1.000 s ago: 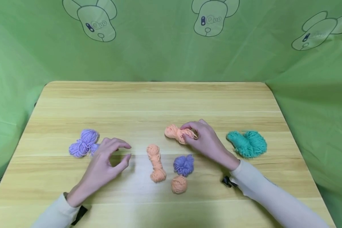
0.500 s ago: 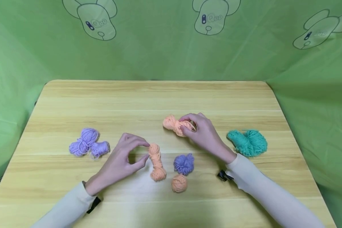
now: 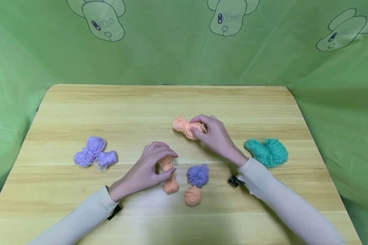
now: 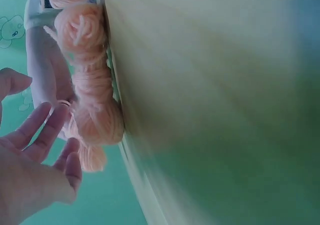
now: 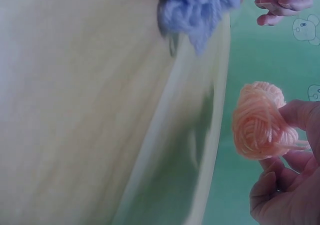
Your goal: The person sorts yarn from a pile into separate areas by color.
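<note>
In the head view, the right hand (image 3: 214, 136) pinches a peach yarn bundle (image 3: 180, 124) at mid-frame. Lower and left of it, the left hand (image 3: 147, 167), thumb and fingers apart, partly hides a peach yarn skein (image 3: 170, 186); teal yarn (image 3: 267, 152) lies right of centre.

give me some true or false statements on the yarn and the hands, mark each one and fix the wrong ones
1. The right hand holds a peach skein. True.
2. The left hand has its thumb and index fingertip pressed together. False: they are apart, with part of a second peach skein showing in the gap.
3. The purple skein lies beside the peach ball. True.
4. In the head view, the teal yarn is left of the lilac yarn. False: teal is on the right, lilac on the left.
5. Neither hand touches the teal yarn. True.
</note>
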Available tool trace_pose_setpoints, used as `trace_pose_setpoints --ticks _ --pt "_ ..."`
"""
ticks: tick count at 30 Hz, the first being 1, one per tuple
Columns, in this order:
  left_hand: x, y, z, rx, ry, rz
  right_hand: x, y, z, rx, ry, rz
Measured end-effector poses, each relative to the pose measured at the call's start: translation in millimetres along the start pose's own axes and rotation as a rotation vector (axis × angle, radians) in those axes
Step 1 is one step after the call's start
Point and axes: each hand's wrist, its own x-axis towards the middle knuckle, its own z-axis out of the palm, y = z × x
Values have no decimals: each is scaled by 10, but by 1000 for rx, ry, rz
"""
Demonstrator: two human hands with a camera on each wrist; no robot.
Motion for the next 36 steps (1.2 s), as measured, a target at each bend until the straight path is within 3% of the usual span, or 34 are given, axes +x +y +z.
trace_pose_setpoints --ticks 7,20,29,36 --pt "96 3 82 27 -72 14 120 56 41 -6 -12 35" --pt "264 71 222 167 -107 96 311 115 117 -4 -37 81" --pt "326 138 288 227 -240 120 418 129 137 4 -46 108" --pt "328 123 323 248 -294 141 455 144 166 5 -77 137"
